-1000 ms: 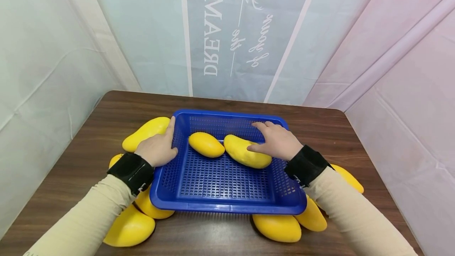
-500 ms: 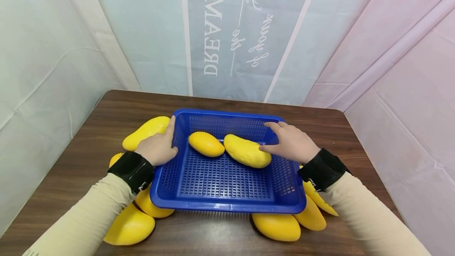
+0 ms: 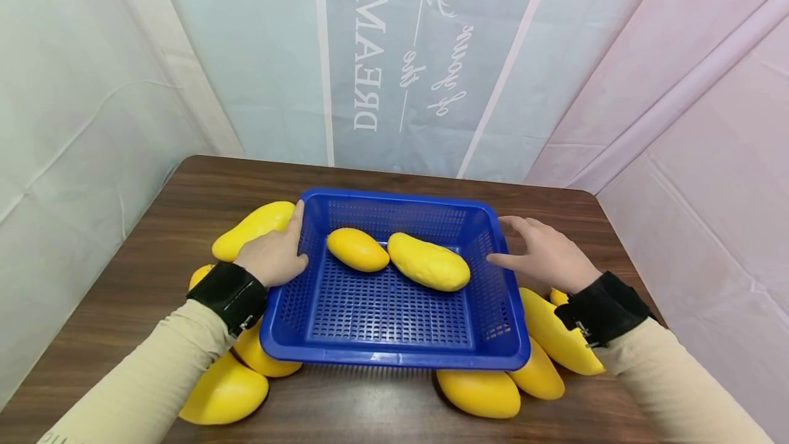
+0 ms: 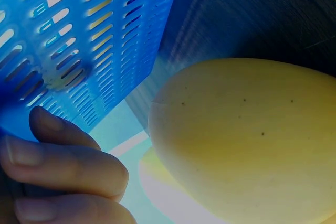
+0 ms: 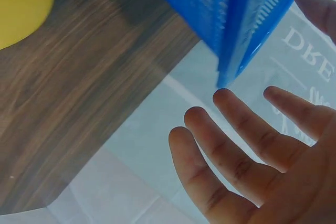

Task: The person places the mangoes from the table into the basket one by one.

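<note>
A blue plastic basket (image 3: 394,360) with slotted sides stands on the table in the head view. Two yellow mangoes lie in it, a smaller mango (image 3: 358,250) on the left and a longer mango (image 3: 429,262) on the right. My left hand (image 3: 271,255) grips the basket's left rim, thumb inside and index finger along the edge; in the left wrist view its other fingers (image 4: 68,169) curl beside the outer wall. My right hand (image 3: 545,252) is at the right rim with fingers spread and holding nothing; whether it touches the rim I cannot tell.
Several mangoes lie left of the basket, among them a long mango (image 3: 254,230) and a front mango (image 3: 224,390). More sit at the right, such as a near mango (image 3: 479,393) and a slim mango (image 3: 557,334). Cloth hangs behind the brown table (image 3: 370,410).
My right hand has moved right, from above the longer mango inside the basket to the right rim, leaving that mango in place. The left hand has stayed on the left rim.
</note>
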The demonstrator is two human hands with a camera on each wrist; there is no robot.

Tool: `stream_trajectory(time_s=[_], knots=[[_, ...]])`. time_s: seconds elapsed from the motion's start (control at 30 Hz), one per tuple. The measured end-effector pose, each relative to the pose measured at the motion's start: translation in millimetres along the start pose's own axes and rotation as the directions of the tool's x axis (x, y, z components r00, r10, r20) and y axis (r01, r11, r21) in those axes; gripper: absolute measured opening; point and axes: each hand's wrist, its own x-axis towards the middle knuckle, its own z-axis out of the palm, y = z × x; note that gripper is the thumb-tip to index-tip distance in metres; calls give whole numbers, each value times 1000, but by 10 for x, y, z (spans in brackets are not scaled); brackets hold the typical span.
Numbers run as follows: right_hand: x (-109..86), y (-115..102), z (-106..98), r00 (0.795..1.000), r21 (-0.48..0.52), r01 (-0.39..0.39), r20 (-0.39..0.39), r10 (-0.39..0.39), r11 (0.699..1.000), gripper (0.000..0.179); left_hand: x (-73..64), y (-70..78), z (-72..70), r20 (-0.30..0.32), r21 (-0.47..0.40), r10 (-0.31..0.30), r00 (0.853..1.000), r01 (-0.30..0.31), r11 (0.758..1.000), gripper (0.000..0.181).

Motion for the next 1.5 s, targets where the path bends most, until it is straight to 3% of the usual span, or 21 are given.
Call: stream_trajectory(time_s=[0.57, 1.23, 1.5], knots=[[-181, 514, 40, 997, 3, -79, 17, 79, 997, 91, -12, 12, -10, -7, 19, 1, 1000, -1, 1000, 95], [-404, 1059, 240, 981, -30, -178, 68, 180, 983, 102, -5, 10, -6, -12, 15, 6, 1000, -6, 1000, 95], [-481, 1269, 373, 980, -42, -186, 70, 188, 982, 98, -4, 12, -8, -4, 13, 6, 1000, -6, 1000, 96]])
